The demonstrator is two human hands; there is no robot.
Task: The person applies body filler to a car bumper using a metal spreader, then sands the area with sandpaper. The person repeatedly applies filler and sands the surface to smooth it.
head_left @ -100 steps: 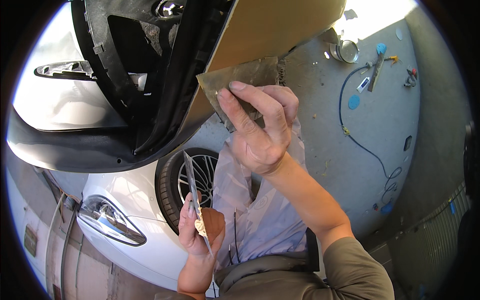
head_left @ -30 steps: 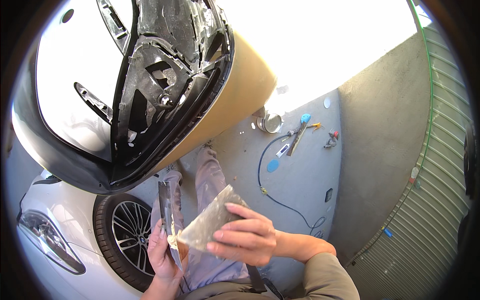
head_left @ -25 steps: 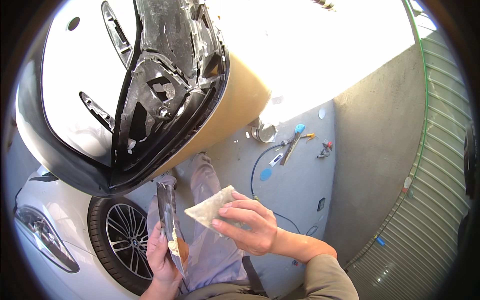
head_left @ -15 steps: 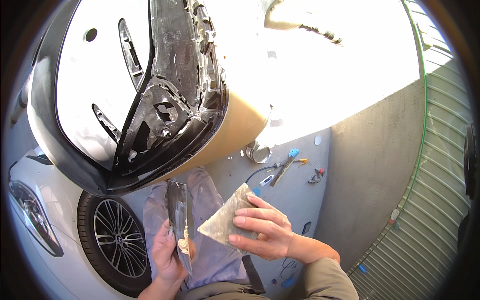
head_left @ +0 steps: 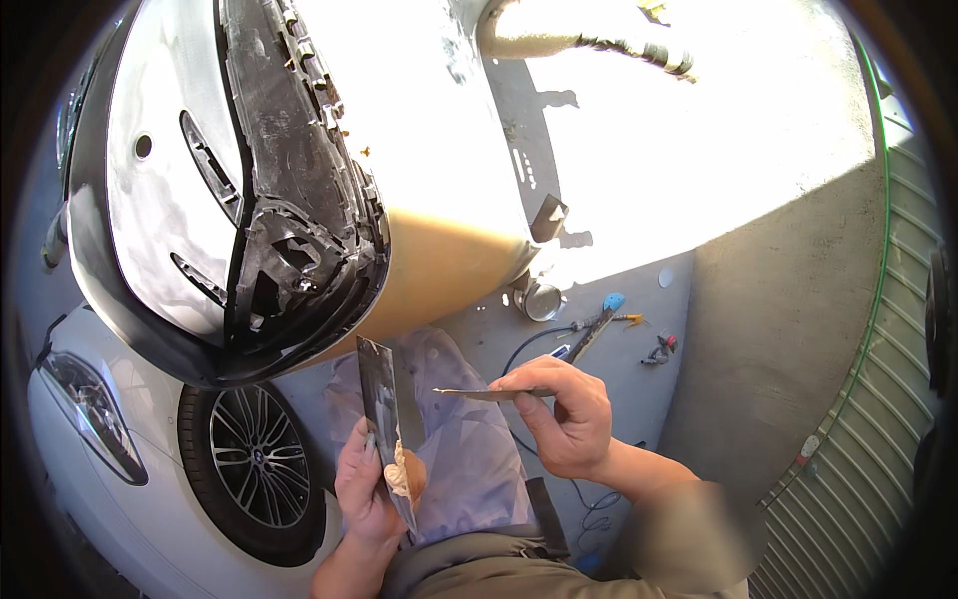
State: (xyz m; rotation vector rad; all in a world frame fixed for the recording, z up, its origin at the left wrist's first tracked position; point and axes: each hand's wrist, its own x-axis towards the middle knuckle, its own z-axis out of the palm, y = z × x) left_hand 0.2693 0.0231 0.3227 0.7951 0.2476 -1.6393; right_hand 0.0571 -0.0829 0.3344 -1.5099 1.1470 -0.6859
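My left hand is closed around the lower part of a dark, narrow-looking mixing board, tilted nearly on edge. A lump of beige putty clings to the board's right side, low down near my fingers. To the right of it, my right hand pinches a thin putty spreader between thumb and fingers. The spreader is seen almost edge-on, its tip pointing left towards the board but apart from it. Just beyond both hands hangs a large car bumper cover, white and beige with black inner parts.
At the left stands a silver-white car with its wheel. On the floor beyond my right hand lie a round tin, a blue-ended tool and a hose. A padded stand arm shows at the top.
The spreader has turned from showing its broad face to nearly edge-on, as my right hand rotated. My view has shifted, so the bumper cover appears farther left. The left hand still grips the board.
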